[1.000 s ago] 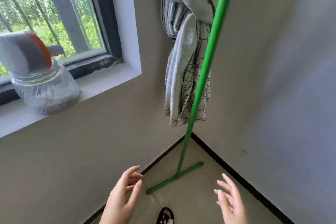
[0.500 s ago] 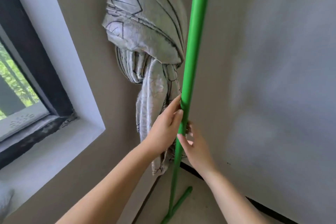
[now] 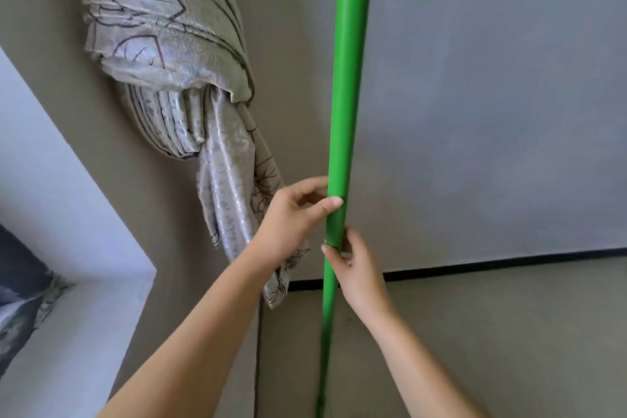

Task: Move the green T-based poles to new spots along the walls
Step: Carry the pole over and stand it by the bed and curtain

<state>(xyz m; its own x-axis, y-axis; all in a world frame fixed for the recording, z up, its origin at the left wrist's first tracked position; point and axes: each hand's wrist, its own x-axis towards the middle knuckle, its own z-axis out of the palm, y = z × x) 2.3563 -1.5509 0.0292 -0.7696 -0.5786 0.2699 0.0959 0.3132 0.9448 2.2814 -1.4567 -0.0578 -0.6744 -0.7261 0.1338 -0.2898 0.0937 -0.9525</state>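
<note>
A green pole (image 3: 346,95) stands almost upright in the room corner and runs from the top edge of the view down to the bottom edge. Its T-shaped foot is out of view below. My left hand (image 3: 291,217) grips the shaft from the left, thumb across the front. Just below it, my right hand (image 3: 356,265) holds the shaft from the right with the fingers wrapped behind.
A knotted grey patterned curtain (image 3: 190,85) hangs on the left wall, close behind my left hand. A white window sill and reveal (image 3: 68,200) jut out at the left. A bare grey wall (image 3: 492,112) with a dark skirting line fills the right.
Both hands rose from near the floor and closed on the pole. The view has moved closer and upward, so the T foot has dropped out of sight.
</note>
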